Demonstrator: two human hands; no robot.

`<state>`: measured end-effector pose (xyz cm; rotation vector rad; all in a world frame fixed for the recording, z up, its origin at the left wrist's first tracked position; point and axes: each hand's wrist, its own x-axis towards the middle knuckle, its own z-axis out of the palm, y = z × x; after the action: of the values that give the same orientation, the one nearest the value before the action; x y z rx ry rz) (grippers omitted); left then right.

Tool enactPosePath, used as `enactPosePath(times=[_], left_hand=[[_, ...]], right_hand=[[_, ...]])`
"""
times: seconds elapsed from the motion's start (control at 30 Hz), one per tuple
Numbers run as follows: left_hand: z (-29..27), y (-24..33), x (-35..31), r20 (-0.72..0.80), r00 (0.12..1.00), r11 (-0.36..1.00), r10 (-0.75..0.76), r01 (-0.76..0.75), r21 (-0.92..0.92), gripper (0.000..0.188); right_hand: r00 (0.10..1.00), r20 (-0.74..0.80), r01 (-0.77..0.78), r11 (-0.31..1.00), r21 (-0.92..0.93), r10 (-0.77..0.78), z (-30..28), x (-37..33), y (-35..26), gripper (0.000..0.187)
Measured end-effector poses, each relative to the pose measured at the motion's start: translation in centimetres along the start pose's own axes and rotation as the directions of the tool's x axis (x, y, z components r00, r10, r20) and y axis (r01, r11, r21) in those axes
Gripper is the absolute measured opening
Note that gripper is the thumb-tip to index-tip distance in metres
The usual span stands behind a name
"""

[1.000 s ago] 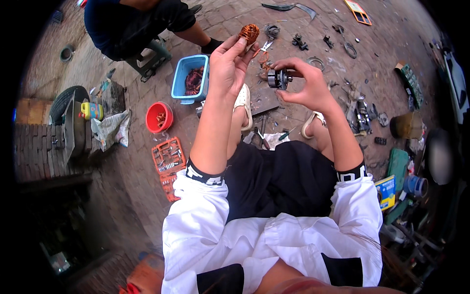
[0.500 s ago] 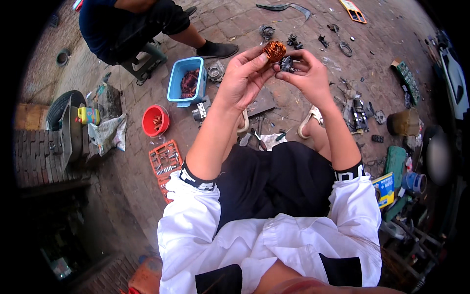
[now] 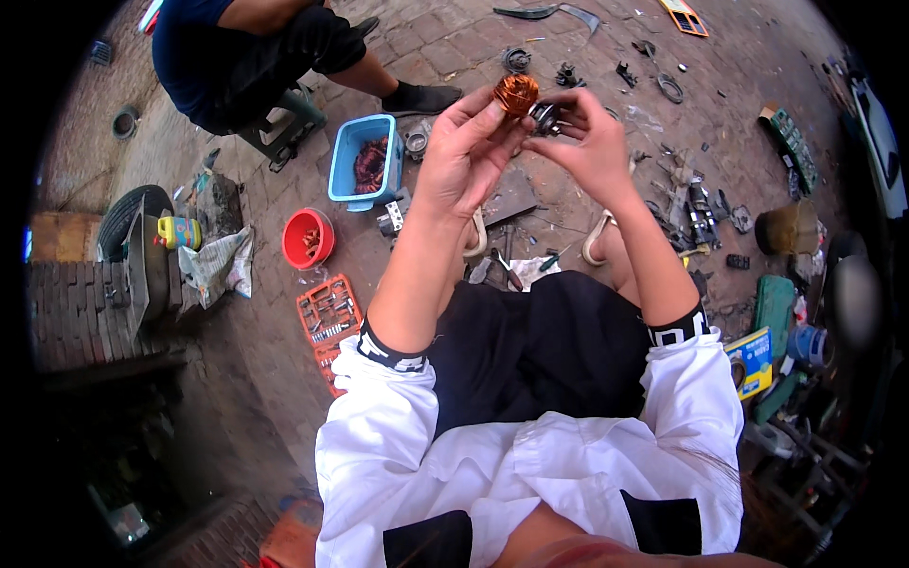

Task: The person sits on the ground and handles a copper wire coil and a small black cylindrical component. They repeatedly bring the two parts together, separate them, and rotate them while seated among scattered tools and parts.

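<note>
My left hand (image 3: 464, 156) is closed around a ball of copper wire (image 3: 516, 95), gripped between thumb and fingers and held up in front of me. Close beside it, my right hand (image 3: 589, 137) pinches a small dark metal part (image 3: 544, 118) with thumb and fingertips. The two pieces are nearly side by side; whether they touch I cannot tell. Below my hands a dark flat plate (image 3: 507, 199) lies on the paving, with a few hand tools and a white rag (image 3: 535, 270) between my feet.
To the left stand a blue basin (image 3: 341, 170) holding reddish copper coils, a red bucket (image 3: 325, 251) with copper pieces and an orange socket set (image 3: 329, 308). Another person (image 3: 284, 71) sits on a stool beyond. Metal parts (image 3: 699, 213), a brown bucket (image 3: 788, 227) and boxes crowd the right.
The copper ball has turned in my left hand and shifted slightly left. My right hand has turned the dark part a little, showing a shiny ring. The view has shifted slightly.
</note>
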<state>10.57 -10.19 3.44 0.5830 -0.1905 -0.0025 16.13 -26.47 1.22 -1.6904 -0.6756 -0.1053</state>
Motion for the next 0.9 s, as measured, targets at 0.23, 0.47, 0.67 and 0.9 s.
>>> enactPosePath(times=[0.23, 0.47, 0.67, 0.9], left_hand=[[-0.1, 1.4, -0.2, -0.037, 0.994, 0.994, 0.105, -0.104, 0.014, 0.025], [-0.7, 2.2, 0.0, -0.094, 0.971, 0.975, 0.221, -0.217, 0.051, 0.027], [-1.1, 2.6, -0.1, -0.073, 0.970, 0.972, 0.233, -0.231, 0.030, 0.026], [-0.3, 1.8, -0.3, -0.026, 0.996, 0.996, 0.084, -0.084, 0.005, 0.027]], right_hand=[[0.997, 0.060, 0.040, 0.999, 0.010, -0.040, -0.8, 0.0, -0.8, 0.047], [0.969, 0.184, 0.170, 0.985, -0.015, -0.164, -0.7, 0.2, -1.0, 0.044], [0.961, 0.173, 0.215, 0.976, 0.019, -0.215, -0.3, 0.3, -1.1, 0.044], [0.989, 0.024, -0.149, 0.973, 0.176, 0.147, -0.8, 0.4, 0.5, 0.047]])
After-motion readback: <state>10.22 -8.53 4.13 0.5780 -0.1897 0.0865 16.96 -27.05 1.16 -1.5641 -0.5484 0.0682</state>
